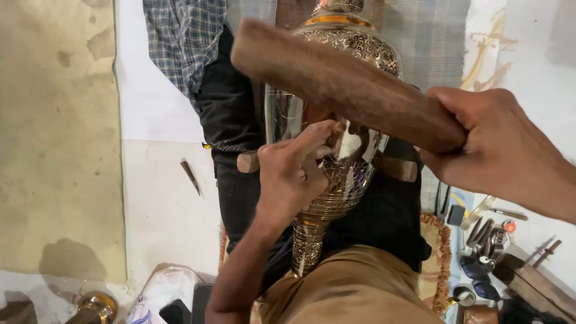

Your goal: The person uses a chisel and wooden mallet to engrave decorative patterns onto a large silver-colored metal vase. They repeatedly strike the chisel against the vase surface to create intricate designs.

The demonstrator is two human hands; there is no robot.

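A small dark tool (191,176) lies on the pale floor at the left. The left hand (294,174) rests on the shiny engraved brass vase (336,138), which lies across the person's lap; its fingers seem to pinch something small against the metal, though I can't make it out. The right hand (498,150) is clenched around a wooden mallet (342,84), held just above the vase.
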